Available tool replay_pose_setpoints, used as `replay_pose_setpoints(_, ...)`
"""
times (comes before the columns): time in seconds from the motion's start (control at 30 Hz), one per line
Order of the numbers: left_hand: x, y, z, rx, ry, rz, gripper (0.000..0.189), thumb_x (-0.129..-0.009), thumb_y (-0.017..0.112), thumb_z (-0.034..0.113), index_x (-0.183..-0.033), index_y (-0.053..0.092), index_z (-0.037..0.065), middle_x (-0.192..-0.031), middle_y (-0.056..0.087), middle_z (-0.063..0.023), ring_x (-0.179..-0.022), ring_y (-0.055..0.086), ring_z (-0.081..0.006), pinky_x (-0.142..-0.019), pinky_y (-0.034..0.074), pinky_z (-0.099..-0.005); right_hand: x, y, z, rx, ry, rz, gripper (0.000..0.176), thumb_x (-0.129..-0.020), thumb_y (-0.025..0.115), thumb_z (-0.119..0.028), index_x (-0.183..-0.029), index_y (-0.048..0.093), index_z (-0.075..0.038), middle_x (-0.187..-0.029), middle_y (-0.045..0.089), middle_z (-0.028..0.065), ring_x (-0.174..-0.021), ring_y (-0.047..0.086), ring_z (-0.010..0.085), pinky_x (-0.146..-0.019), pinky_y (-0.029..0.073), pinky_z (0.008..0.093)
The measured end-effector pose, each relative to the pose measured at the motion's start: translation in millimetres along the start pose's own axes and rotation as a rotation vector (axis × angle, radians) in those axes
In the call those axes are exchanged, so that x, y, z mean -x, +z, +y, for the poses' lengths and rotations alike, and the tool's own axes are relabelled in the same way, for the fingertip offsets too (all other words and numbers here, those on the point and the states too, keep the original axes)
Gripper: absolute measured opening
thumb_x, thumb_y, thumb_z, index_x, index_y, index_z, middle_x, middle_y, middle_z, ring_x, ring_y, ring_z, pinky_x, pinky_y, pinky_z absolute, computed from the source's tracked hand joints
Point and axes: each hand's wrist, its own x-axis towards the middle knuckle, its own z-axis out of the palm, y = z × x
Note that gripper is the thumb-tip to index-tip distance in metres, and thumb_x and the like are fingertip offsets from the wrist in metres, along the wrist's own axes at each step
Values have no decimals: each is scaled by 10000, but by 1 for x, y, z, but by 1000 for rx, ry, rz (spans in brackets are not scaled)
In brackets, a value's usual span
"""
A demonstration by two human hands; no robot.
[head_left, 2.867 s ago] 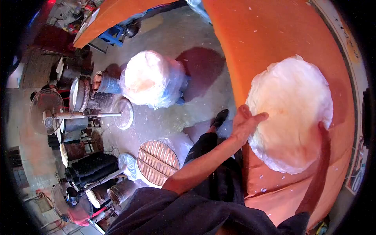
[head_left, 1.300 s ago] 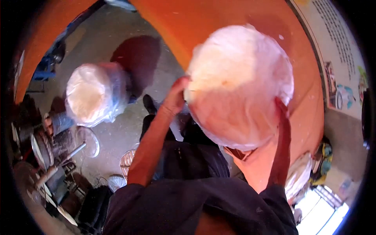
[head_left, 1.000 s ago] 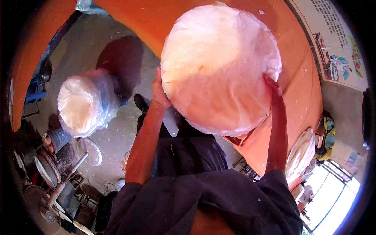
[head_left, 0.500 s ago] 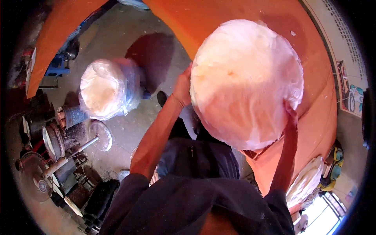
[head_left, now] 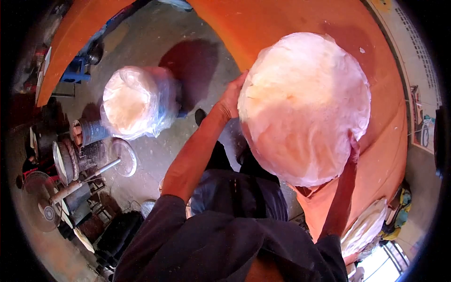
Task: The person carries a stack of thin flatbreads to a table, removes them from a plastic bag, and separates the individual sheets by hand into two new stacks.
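Note:
A stack of thin, round, whitish sheets [head_left: 300, 103] with crinkled edges lies over the orange cloth-like surface [head_left: 385, 117]. Its near edge overhangs the border on my side. At the left rim, my left hand [head_left: 233, 96] grips the stack, with the fingertips hidden behind it. My right hand [head_left: 353, 146] holds the lower right edge, its thumb on the top sheet and the other fingers out of sight underneath.
On the floor to the left stands another round pale stack [head_left: 127, 101] wrapped in clear plastic. A standing fan [head_left: 47, 209] with a round base [head_left: 124, 157] lies lower left, near a blue bucket [head_left: 91, 131]. More pale sheets [head_left: 364, 228] rest at lower right.
The stack appears slightly lower and farther right, with both hands keeping their hold on its edges. The whole view has shifted a little as well.

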Motion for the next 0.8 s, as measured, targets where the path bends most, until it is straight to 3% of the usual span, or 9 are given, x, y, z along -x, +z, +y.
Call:
replay_pose_setpoints(0.13, 14, 16, -13, -153, 158, 10, 545, -1012, 376, 452, -1388, 472, 69, -1405, 502, -113, -1240, 514, -242, -1059, 411, -393, -8, -86, 29, -47, 26, 90, 583, -862, 664, -270, -1284, 501, 97, -1262, 560, 158, -1176, 525, 261, -1080, 359, 385)
replay_pose_setpoints(0.23, 23, 12, -14, -330, 321, 60, 529, -1029, 350, 422, -1403, 450, 62, -1393, 511, -88, -1220, 518, -194, -1062, 403, -366, -7, -82, 26, -1139, 520, -229, 411, -875, 643, -182, -1205, 574, 53, -1141, 625, 138, -1090, 589, 256, -974, 457, 357)
replay_pose_setpoints(0.3, 56, 20, -10, -193, 276, 123, 524, -1028, 358, 409, -1409, 440, 58, -1393, 512, -96, -1214, 522, -198, -1062, 400, -362, 4, -105, 20, -922, 490, -232, 397, -883, 632, -170, -1222, 582, 30, -1167, 623, 124, -1097, 592, 247, -978, 457, 349)
replay_pose_setpoints(0.33, 69, 17, -8, -204, 319, 175, 522, -1028, 358, 404, -1403, 445, 53, -1387, 517, -100, -1214, 523, -201, -1061, 402, -363, -4, -119, 12, -351, 245, -172, 437, -886, 628, -188, -1264, 565, 21, -1234, 599, 116, -1132, 574, 239, -1016, 424, 351)
replay_pose_setpoints(0.43, 141, -4, -8, -201, 448, 354, 517, -1026, 361, 395, -1392, 455, 42, -1376, 527, -108, -1213, 526, -207, -1059, 405, -367, -44, -88, 15, 229, 40, -163, 554, -822, 665, -181, -1306, 522, 47, -1301, 567, 155, -1187, 550, 270, -1043, 418, 372)
replay_pose_setpoints(0.53, 213, -49, 6, -136, 605, 543, 516, -1025, 363, 395, -1392, 454, 44, -1375, 527, -108, -1215, 525, -209, -1058, 405, -370, -84, 23, 44, 269, 132, -243, 676, -722, 727, -143, -1304, 481, 98, -1302, 553, 224, -1215, 542, 329, -1024, 459, 402)
replay_pose_setpoints(0.67, 309, -122, 30, -25, 813, 819, 515, -1024, 367, 394, -1394, 452, 45, -1374, 527, -107, -1217, 523, -212, -1057, 406, -375, -80, 394, 25, 395, 385, -288, 643, -761, 680, -152, -1332, 466, 50, -1262, 578, 151, -1144, 565, 287, -1015, 437, 407)
replay_pose_setpoints(0.73, 355, -163, 42, 29, 898, 949, 515, -1023, 369, 394, -1394, 451, 46, -1374, 527, -107, -1218, 522, -214, -1057, 407, -377, -101, 478, 58, 336, 578, -433, 707, -747, 686, -149, -1389, 428, -1, -1315, 547, 161, -1235, 499, 309, -1076, 374, 432)
replay_pose_setpoints(0.8, 394, -204, 53, 80, 967, 1059, 515, -1022, 370, 394, -1395, 450, 47, -1373, 527, -107, -1219, 522, -215, -1056, 407, -379, -143, 544, 117, 373, 525, -704, 705, -720, 732, -156, -1351, 467, 12, -1258, 596, 142, -1134, 586, 272, -994, 464, 398)
